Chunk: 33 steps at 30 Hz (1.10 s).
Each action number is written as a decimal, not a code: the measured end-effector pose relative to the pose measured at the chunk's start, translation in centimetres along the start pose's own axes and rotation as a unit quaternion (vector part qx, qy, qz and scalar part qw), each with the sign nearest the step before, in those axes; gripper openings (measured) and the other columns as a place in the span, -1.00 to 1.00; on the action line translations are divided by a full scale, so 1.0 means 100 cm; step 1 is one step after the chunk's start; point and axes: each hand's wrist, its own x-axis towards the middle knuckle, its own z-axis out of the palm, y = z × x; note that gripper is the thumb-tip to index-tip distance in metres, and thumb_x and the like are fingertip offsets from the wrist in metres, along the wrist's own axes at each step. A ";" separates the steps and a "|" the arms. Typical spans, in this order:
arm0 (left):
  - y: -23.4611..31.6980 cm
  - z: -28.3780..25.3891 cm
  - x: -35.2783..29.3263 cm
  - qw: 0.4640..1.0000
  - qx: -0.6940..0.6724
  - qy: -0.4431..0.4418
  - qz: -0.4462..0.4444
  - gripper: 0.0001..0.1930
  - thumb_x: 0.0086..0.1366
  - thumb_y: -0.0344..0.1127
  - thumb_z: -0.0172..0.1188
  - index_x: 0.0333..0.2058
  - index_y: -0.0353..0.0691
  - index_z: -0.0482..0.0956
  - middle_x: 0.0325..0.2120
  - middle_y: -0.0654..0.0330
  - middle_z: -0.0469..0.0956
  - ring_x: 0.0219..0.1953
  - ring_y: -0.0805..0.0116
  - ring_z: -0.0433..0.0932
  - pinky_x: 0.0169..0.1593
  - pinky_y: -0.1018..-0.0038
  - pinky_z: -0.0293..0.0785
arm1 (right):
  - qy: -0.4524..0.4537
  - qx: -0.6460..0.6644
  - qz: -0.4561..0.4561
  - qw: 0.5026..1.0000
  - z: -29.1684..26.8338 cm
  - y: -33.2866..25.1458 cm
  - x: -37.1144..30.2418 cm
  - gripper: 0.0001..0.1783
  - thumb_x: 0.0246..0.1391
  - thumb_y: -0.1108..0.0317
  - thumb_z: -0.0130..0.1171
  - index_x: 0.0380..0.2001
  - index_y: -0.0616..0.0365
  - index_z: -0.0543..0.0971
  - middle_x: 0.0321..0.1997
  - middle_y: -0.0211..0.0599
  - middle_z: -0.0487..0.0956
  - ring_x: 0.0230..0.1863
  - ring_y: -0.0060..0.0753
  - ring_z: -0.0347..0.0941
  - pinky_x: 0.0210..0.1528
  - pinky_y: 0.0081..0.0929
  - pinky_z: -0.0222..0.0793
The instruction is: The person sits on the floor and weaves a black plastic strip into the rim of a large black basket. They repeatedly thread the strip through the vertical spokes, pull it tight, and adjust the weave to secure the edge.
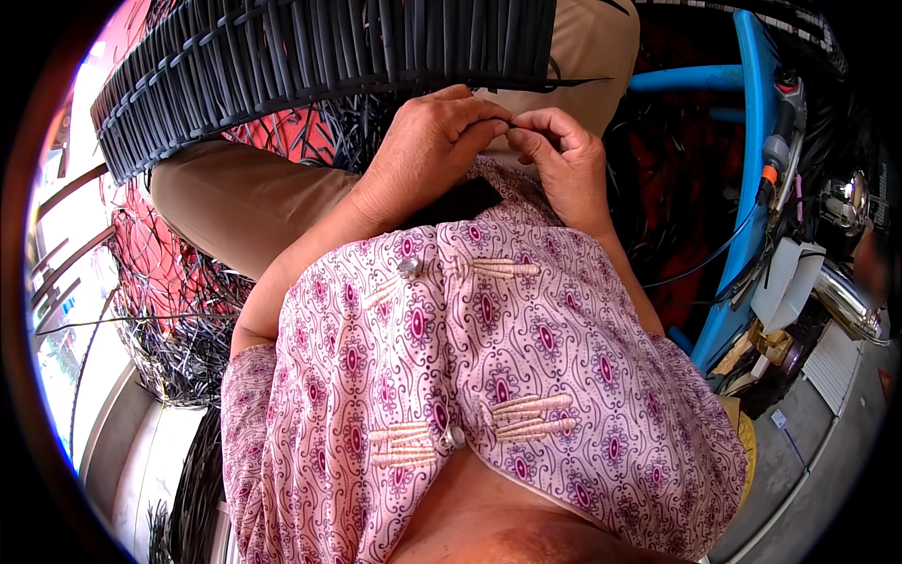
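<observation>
My left hand (427, 146) and my right hand (567, 167) meet over my lap, fingertips almost touching. Both pinch a short bit of thin dark strip (510, 125); most of it is hidden by the fingers. Just beyond them, a woven panel of black flat strips (329, 47) rests across my legs, with cords running along its edge. A few loose strip ends (568, 83) stick out at its right end, near my right hand.
Heaps of black strip offcuts (178, 367) lie on red ground to the left. At right stands a blue frame (742, 188), beside it a corded tool with an orange ring (772, 155), a white plastic container (787, 282) and shiny metal parts (846, 299).
</observation>
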 end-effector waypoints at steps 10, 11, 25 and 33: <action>-0.002 0.006 0.002 0.993 -0.110 0.013 -0.032 -0.82 0.30 -0.46 0.24 -0.15 -0.31 0.72 -0.41 0.12 0.62 -0.36 0.36 0.70 -0.27 0.48 0.58 | -0.009 0.029 0.001 1.000 -0.001 -0.001 0.000 -0.84 0.24 0.41 0.27 -0.20 0.29 0.68 -0.36 -0.37 0.69 -0.32 -0.65 0.56 -0.24 -0.64 0.48; -0.002 0.007 0.002 0.994 -0.102 0.025 -0.010 -0.82 0.29 -0.45 0.24 -0.16 -0.29 0.72 -0.43 0.09 0.62 -0.40 0.32 0.71 -0.30 0.44 0.58 | -0.032 -0.001 -0.005 0.999 -0.006 0.000 0.000 -0.83 0.26 0.39 0.26 -0.19 0.28 0.68 -0.36 -0.36 0.69 -0.33 -0.65 0.56 -0.25 -0.65 0.48; 0.010 0.012 0.042 0.994 -0.061 0.083 -0.030 -0.77 0.34 -0.36 0.25 -0.07 -0.28 0.69 -0.36 0.11 0.68 -0.34 0.34 0.69 -0.24 0.47 0.58 | 0.097 -0.013 -0.061 0.993 -0.046 -0.018 0.024 -0.86 0.22 0.39 0.30 -0.25 0.23 0.72 -0.54 -0.50 0.59 -0.54 -0.80 0.40 -0.52 -0.73 0.27; 0.018 0.023 0.094 0.948 0.291 0.125 0.009 -0.65 0.21 -0.04 0.37 -0.33 -0.26 0.60 -0.43 0.07 0.65 -0.32 0.01 0.66 -0.28 0.21 0.52 | 0.121 0.040 -0.102 0.987 -0.062 -0.016 0.065 -0.82 0.22 0.33 0.32 -0.23 0.22 0.73 -0.55 -0.52 0.58 -0.55 -0.81 0.38 -0.52 -0.74 0.27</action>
